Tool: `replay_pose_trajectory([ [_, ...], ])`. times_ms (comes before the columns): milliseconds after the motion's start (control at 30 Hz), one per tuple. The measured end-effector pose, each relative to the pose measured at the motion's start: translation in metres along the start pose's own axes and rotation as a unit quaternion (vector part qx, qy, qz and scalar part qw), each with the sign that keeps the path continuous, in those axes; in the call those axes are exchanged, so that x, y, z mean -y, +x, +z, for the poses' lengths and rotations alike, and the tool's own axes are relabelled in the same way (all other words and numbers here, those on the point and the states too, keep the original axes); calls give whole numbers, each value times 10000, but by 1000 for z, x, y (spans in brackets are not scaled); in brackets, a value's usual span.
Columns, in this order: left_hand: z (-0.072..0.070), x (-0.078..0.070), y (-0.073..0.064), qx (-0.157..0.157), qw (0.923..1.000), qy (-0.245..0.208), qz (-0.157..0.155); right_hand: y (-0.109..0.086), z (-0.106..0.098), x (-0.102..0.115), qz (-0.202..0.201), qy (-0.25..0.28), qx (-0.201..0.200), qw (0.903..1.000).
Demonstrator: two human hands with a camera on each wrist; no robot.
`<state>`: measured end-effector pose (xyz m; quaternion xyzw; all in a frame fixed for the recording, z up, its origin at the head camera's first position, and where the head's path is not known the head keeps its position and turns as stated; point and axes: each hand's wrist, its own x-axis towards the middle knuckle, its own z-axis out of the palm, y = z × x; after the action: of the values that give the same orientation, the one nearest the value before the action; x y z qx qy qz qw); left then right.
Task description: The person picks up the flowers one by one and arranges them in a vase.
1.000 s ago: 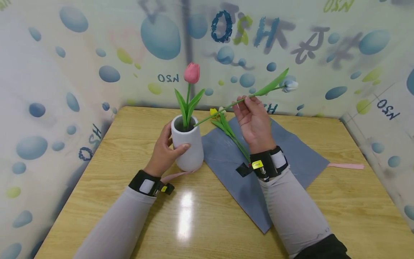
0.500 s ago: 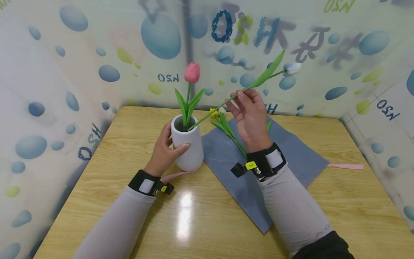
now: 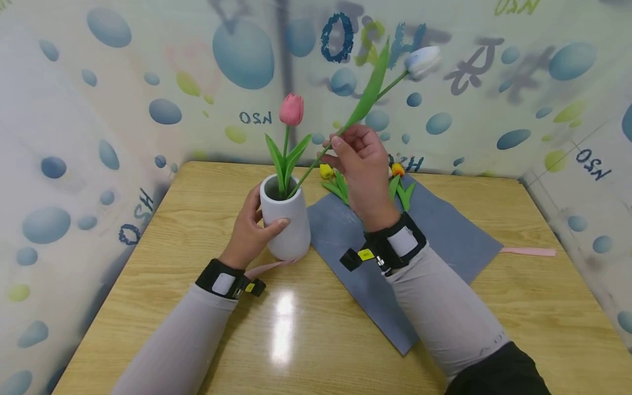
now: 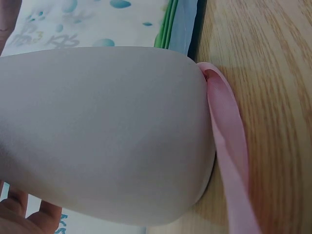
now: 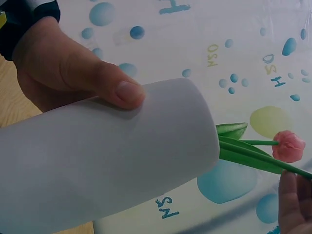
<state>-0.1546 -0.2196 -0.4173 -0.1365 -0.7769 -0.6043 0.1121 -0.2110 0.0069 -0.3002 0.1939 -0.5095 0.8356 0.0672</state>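
Observation:
A white vase (image 3: 288,233) stands upright on the table, and my left hand (image 3: 250,230) grips its left side with the thumb across the front. In the vase is a pink tulip (image 3: 292,109), upright with green leaves. My right hand (image 3: 366,173) pinches the stem of a pale blue-white tulip (image 3: 422,62) between thumb and fingers. That tulip leans to the right, its stem end inside the vase mouth. In the right wrist view my left thumb presses on the vase (image 5: 146,141), and the pink tulip (image 5: 288,146) projects from the mouth.
Grey-blue wrapping paper (image 3: 444,236) lies right of the vase. On it are a yellow tulip (image 3: 326,171) and an orange tulip (image 3: 397,169), partly hidden by my right hand. A pink ribbon (image 4: 226,126) runs by the vase base. A patterned backdrop (image 3: 197,66) stands behind the table.
My right hand has moved left toward the vase, bringing the blue-white tulip steeper, its flower higher and its stem end deeper in the mouth. My left hand and the vase have stayed put.

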Motion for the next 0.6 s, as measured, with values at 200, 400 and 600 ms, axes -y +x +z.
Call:
replay_pose_trajectory([
  [200, 0, 0, 0, -14, 10000, 4, 19, -6, 8, -7, 199, -454, 413, 9979],
  [400, 0, 0, -1, -19, 10000, -2, -31, -11, 10, -16, 406, -832, 642, 9936],
  [600, 0, -1, 1, -27, 10000, 11, 2, -17, 13, -21, 453, -1196, 734, 9891],
])
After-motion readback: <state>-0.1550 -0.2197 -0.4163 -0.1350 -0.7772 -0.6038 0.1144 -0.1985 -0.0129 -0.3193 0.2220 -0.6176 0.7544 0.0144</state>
